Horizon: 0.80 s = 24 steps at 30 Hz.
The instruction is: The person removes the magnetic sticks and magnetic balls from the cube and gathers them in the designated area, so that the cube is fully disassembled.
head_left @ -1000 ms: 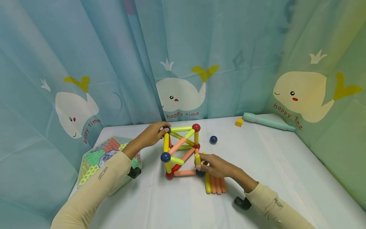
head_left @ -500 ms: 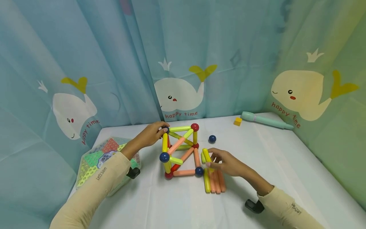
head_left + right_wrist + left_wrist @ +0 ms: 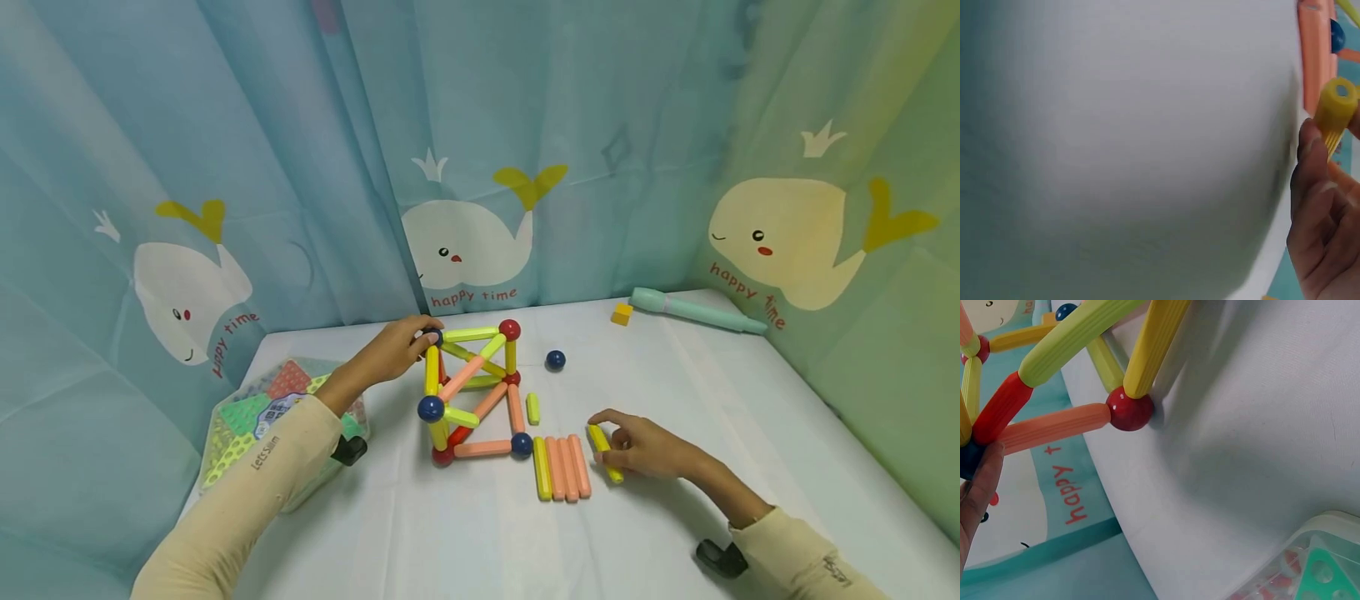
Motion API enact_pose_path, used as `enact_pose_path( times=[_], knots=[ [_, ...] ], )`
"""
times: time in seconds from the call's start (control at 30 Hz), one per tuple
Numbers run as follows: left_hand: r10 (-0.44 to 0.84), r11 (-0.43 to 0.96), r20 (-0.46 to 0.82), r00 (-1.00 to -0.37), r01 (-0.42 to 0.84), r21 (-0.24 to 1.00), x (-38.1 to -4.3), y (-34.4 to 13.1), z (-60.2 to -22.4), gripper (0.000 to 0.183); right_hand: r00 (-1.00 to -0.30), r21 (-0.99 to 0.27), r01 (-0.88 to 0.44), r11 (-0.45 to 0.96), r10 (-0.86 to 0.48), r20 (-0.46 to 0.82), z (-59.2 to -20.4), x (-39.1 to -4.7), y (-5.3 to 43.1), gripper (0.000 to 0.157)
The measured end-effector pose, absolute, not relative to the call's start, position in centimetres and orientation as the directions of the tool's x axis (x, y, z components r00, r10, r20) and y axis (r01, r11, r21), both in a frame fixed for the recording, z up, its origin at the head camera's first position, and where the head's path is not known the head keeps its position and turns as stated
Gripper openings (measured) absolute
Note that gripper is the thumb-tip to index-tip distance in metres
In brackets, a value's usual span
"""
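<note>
I steady the frame (image 3: 461,380) by its corner ball (image 3: 969,457), gripped in the left hand (image 3: 396,350), and pinch the yellow rod (image 3: 606,457) in the right hand (image 3: 647,447): a rod-handling step, I judge. The next move calls for clearance; the row of rods (image 3: 568,468) (four abreast) lies between the hands, the loose ball (image 3: 555,360) beyond the right.

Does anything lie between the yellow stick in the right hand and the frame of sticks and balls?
Yes. A row of four sticks lies flat on the table between the yellow stick, held in the right hand, and the frame. Behind that row lies a short stick. Both look low enough to lift over.
</note>
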<state>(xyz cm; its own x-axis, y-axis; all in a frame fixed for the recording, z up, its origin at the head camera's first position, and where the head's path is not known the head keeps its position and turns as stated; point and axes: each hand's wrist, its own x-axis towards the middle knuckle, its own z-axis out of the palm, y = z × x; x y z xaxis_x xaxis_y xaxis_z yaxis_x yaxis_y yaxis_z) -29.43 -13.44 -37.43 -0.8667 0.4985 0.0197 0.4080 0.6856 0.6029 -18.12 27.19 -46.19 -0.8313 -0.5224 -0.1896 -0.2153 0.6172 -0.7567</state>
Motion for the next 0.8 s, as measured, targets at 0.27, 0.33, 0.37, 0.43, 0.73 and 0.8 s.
enact_pose_path(
  times=[0.27,0.33,0.37,0.43,0.73,0.8],
  knots=[
    [0.501,0.684,0.025,-0.865,0.413,0.601,-29.5,-13.5,-37.5,0.035,-0.786,-0.732,-0.285,0.618,-0.588,-0.190,-46.5,-18.4,26.2,0.054],
    [0.500,0.682,0.026,-0.865,0.413,0.604,-29.5,-13.5,-37.6,0.035,-0.793,-0.730,-0.271,0.628,-0.576,-0.201,-46.5,-18.5,26.0,0.056],
    [0.500,0.683,0.026,-0.866,0.412,0.603,-29.5,-13.6,-37.6,0.035,-0.798,-0.730,-0.259,0.632,-0.566,-0.206,-46.5,-18.5,25.9,0.056],
    [0.499,0.683,0.026,-0.866,0.411,0.604,-29.5,-13.6,-37.6,0.034,-0.813,-0.729,-0.237,0.642,-0.542,-0.213,-46.5,-18.5,25.9,0.057],
    [0.495,0.686,0.027,-0.868,0.410,0.601,-29.5,-13.5,-37.6,0.035,-0.820,-0.744,-0.257,0.617,-0.546,-0.170,-46.3,-18.4,26.0,0.052],
    [0.493,0.688,0.024,-0.870,0.406,0.601,-29.5,-13.4,-37.6,0.035,-0.808,-0.743,-0.260,0.617,-0.560,-0.182,-46.2,-18.5,26.1,0.051]
  ],
)
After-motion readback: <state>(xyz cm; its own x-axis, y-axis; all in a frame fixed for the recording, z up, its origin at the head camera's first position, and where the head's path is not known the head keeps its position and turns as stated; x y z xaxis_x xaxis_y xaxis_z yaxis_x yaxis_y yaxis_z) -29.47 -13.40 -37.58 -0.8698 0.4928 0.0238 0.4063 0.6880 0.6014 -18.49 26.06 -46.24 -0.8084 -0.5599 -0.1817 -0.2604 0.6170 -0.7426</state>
